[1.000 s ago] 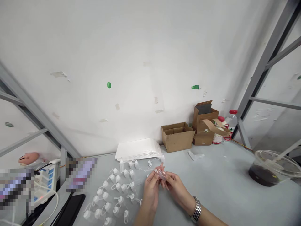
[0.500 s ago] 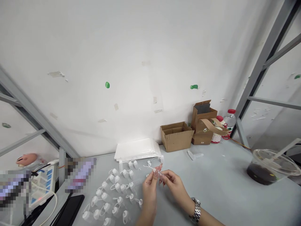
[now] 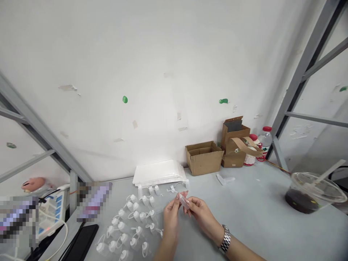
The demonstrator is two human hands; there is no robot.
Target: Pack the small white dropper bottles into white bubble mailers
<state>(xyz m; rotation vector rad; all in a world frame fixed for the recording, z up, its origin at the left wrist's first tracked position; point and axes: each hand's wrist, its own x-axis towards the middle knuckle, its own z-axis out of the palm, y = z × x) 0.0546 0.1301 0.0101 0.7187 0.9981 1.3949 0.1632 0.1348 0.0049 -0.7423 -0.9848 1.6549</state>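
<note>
Pinching a small bottle (image 3: 185, 202) between them above the counter (image 3: 250, 221), both hands are narrowed on it: the left hand (image 3: 171, 212) grips the end farther from the wearer, the right hand (image 3: 200, 214), with a watch (image 3: 225, 239) at its wrist, the nearer end. The step appears to be work on the bottle's top; the next move would seem to call for a steady right hold and light pressure from the left fingers. Clear, slim and tilted, the bottle looks whitish at its far end; whether it is closed cannot be told behind the fingertips. To the left, bottles (image 3: 143, 217) with white caps, many with looped straps, spread across the counter. Beyond lie a white stack (image 3: 157, 172) and an open box (image 3: 206, 162), with a cup (image 3: 301, 201) far right.
</note>
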